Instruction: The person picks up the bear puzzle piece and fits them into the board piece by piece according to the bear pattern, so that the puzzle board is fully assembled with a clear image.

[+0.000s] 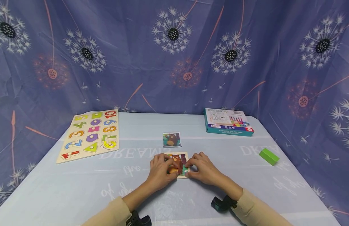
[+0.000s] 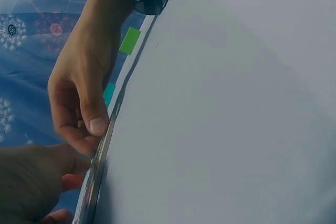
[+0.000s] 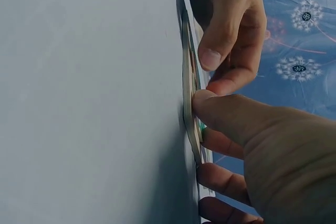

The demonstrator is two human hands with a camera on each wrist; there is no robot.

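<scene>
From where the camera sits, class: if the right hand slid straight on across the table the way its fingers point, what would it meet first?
The right hand points left, fingers on the bear puzzle board. Going on, it would probably meet the left hand first, which presses the same board from the other side.

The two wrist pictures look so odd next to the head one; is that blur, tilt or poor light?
Head view: evenly lit and sharp, edges bowed by a wide lens, bear puzzle clear between both hands. Left wrist view: turned sideways, dim, table a featureless grey. Right wrist view: also sideways, right hand large and soft, puzzle seen edge-on.
</scene>
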